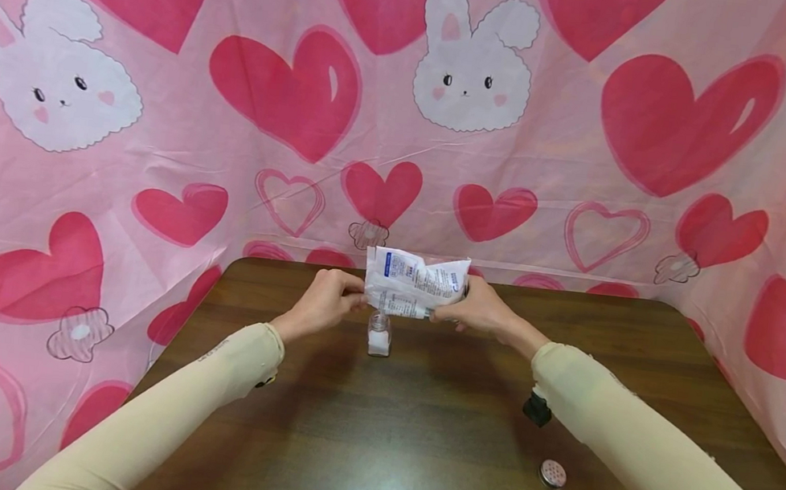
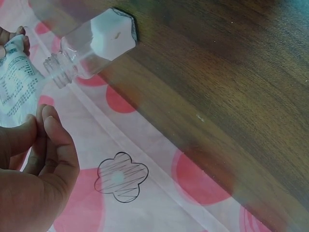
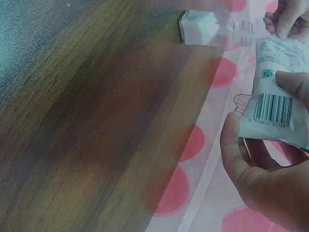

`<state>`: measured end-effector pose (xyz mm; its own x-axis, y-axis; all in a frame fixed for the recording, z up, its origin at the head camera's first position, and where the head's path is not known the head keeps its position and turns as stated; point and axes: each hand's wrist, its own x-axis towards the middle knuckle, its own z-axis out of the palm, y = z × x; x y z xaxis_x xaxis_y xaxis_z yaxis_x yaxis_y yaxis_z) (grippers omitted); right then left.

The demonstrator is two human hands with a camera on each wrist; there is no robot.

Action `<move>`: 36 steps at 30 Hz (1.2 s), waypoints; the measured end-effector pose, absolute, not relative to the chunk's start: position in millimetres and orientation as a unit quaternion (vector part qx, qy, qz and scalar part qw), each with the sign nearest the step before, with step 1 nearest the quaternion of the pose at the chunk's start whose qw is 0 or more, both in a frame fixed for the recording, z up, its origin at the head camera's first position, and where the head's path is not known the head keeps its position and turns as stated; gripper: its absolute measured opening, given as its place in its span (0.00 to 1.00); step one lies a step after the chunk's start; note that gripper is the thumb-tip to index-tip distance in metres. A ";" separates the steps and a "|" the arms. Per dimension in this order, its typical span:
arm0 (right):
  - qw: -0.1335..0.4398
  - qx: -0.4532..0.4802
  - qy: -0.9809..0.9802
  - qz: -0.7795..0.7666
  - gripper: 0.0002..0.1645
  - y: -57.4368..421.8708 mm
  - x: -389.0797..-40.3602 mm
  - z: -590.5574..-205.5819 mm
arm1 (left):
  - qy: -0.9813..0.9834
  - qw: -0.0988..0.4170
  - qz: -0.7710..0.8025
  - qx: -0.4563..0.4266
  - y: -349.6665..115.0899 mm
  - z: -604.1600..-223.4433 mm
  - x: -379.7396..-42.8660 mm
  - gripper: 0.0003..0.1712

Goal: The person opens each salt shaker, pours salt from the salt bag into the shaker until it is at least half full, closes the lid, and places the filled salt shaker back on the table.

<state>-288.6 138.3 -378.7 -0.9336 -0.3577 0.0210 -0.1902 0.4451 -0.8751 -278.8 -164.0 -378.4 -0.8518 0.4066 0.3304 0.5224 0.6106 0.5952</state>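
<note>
A white printed plastic bag [image 1: 412, 286] is held sideways between both hands, over a small clear glass jar [image 1: 378, 335]. White powder or grains [image 2: 113, 35] fill the lower part of the jar, whose threaded mouth is uncapped. My left hand [image 1: 331, 300] pinches the bag's left edge near that mouth. With thumb and fingers, my right hand [image 1: 480, 307] grips the other end, where a barcode [image 3: 273, 109] shows in the right wrist view. One corner of the bag reaches the jar's mouth; whether anything is flowing cannot be made out.
A round metal lid with holes [image 1: 552, 474] lies on the dark wooden table [image 1: 371, 436], near the right forearm. Behind the table's far edge hangs a pink cloth [image 1: 390, 140] with hearts and rabbits. A black wrist-camera part [image 1: 538, 408] hangs under the right sleeve.
</note>
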 end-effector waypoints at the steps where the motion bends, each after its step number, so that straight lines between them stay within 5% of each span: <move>1: 0.083 -0.162 0.846 -0.501 0.29 138.2 -288.4 -378.3 | -0.894 0.081 -0.356 -0.260 -164.1 -378.4 -278.7 0.07; 36: 0.086 -0.163 0.845 -0.502 0.27 135.6 -289.4 -378.5 | -0.894 0.081 -0.356 -0.260 -165.8 -379.3 -278.9 0.06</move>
